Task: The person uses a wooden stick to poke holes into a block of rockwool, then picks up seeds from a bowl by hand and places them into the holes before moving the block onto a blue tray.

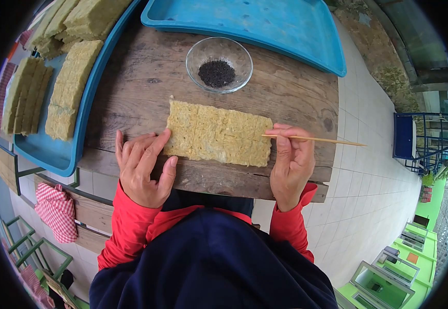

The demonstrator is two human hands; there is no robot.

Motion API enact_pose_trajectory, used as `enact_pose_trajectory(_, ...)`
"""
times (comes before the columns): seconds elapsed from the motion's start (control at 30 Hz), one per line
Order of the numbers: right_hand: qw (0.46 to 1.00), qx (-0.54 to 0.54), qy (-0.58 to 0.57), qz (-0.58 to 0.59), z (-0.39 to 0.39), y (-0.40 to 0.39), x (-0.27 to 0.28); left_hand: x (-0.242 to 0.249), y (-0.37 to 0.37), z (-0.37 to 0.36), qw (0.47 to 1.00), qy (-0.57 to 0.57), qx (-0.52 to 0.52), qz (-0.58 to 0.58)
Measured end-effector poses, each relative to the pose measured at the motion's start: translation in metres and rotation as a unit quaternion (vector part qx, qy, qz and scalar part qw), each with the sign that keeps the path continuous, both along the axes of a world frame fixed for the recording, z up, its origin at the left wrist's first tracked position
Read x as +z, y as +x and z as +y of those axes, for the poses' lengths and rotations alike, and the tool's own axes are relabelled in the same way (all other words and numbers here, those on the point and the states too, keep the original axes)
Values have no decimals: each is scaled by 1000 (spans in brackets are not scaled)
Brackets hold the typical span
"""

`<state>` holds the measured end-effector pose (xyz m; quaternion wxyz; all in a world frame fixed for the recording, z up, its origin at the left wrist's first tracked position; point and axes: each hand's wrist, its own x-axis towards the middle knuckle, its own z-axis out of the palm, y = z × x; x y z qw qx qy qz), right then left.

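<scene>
A yellowish rectangular fibrous slab (219, 133), scored into small blocks, lies flat on the wooden table (131, 87). My left hand (144, 167) rests at its left end with the fingers spread, holding nothing. In my right hand (292, 167), thumb and fingers pinch a thin wooden stick (332, 140), whose tip is over the slab's right edge. Just behind the slab stands a clear glass bowl (240, 64) with small black grains (217, 73) in it.
A blue tray (91, 85) on the left holds several more slabs (72, 92). Another blue tray (255, 20) sits at the table's far edge. Below left are a wooden bench (94, 212) and a red checked cloth (56, 211).
</scene>
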<state>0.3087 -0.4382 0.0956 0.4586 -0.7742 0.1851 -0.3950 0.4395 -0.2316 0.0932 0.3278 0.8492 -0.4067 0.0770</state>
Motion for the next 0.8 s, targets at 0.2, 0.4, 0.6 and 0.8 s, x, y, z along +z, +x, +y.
enact_pose_trajectory(0.2, 999, -16, -3, 30, 0, 0, 0, -1, 0, 0, 1000, -7, 0, -4)
enact_pose_trajectory(0.4, 996, -30, -65, 59, -3, 0, -1, -2, 0, -1, 1000, -9, -1, -3)
enact_pose_trajectory(0.6, 998, -28, 28, 48, 0, 1, 6, -3, 0, 0, 1000, -16, 1, 0)
enact_pose_trajectory(0.8, 996, -23, 62, -59, 2, 12, 19, -4, 0, -1, 999, -36, 10, 3)
